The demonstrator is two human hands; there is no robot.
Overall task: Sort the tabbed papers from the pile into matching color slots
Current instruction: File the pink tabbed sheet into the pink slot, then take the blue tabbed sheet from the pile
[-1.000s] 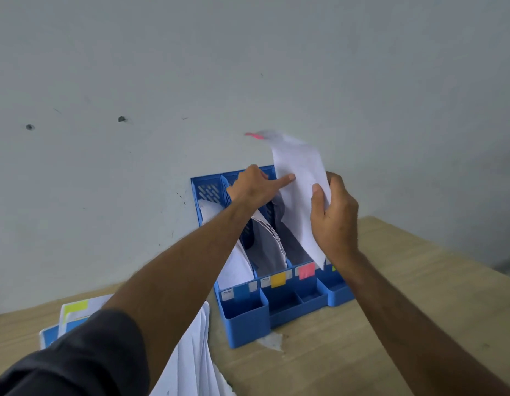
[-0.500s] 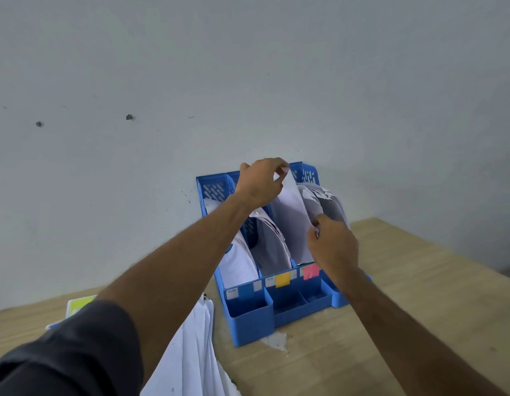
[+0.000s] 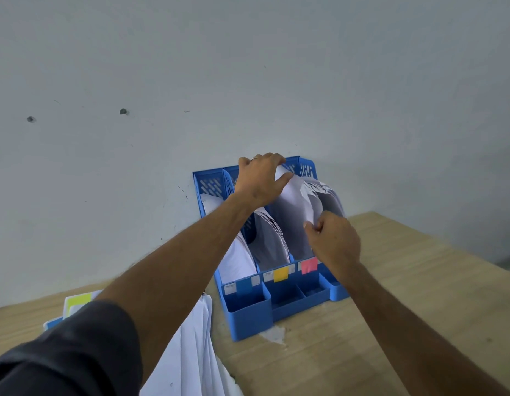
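You've got a white sheet (image 3: 293, 212) curving down into the third slot of the blue file organizer (image 3: 248, 315), the slot fronted by the pink tab (image 3: 309, 265). Your left hand (image 3: 261, 180) curls over the sheet's top edge up by the organizer's back wall, thumb pressed on the paper, and your right hand (image 3: 332, 241) pinches its lower right edge just above the pink tab. The sheet's own tab isn't visible, so I can't confirm the color match.

By my read you're partway through: all four slots already carry curved stacks of paper, the yellow tab (image 3: 281, 274) marks the second slot, and the first slot's label looks blue against the blue plastic. The fourth slot's tab is hidden behind your right wrist.

What's left is the pile (image 3: 191, 347) fanned along the table's near left edge, under your left forearm, with plenty of sheets in it. A sheet with a yellow-green tab (image 3: 76, 301) lies at the table's left edge.

In the way: the crowded stack already in the pink slot could catch the incoming edge. A pale scuffed patch (image 3: 272, 335) marks the wooden table (image 3: 419, 295) just in front of the organizer.
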